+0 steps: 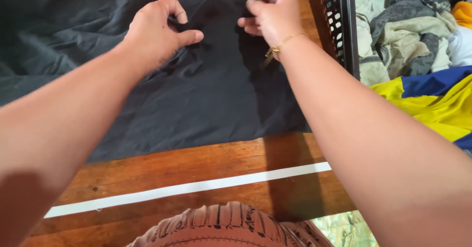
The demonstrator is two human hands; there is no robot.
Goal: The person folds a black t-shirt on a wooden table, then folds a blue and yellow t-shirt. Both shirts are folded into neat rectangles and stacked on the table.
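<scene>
Both hands — left hand (155,30), right hand (273,12) — pinched the black garment (206,94) spread on the wooden table (196,171), its white tape stripe (187,188) nearer; black laundry basket (344,26) stood right

Black garment (196,94) cut off at top edge
</scene>
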